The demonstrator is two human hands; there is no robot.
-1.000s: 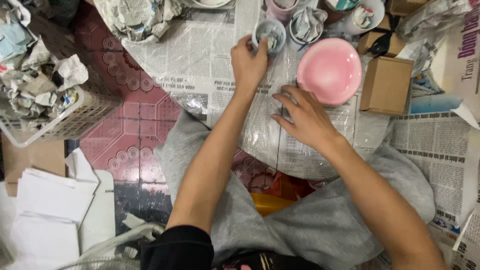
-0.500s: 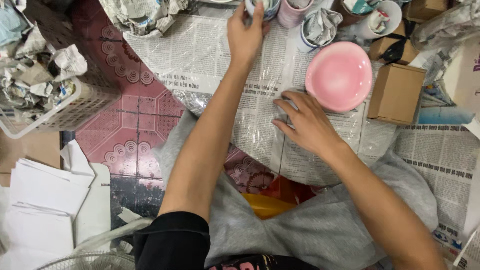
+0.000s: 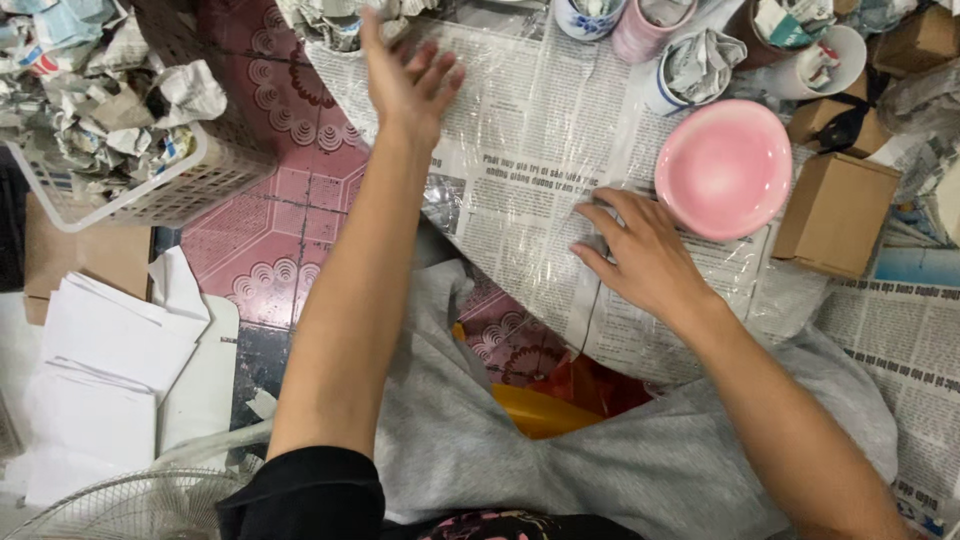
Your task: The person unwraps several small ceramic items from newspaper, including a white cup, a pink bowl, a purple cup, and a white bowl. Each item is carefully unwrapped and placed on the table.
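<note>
Hands working over a plastic-covered newspaper sheet

The left hand (image 3: pixel 408 85) is hovering with its grip wide, fingers spread, holding nothing, while the right hand (image 3: pixel 640 255) is pressing loosely curled fingers on the newspaper sheet (image 3: pixel 530 170), which is lying flat under glossy film on the tiled floor, just beside a pink bowl (image 3: pixel 725 168).

A bowl (image 3: pixel 724 166) sits on the newspaper sheet (image 3: pixel 520 150) near its right edge, a cardboard box (image 3: pixel 835 213) just right of it. Paper-stuffed cups (image 3: pixel 690 65) line the sheet's far edge. A basket (image 3: pixel 150 190) of crumpled paper stands off its left edge.
</note>
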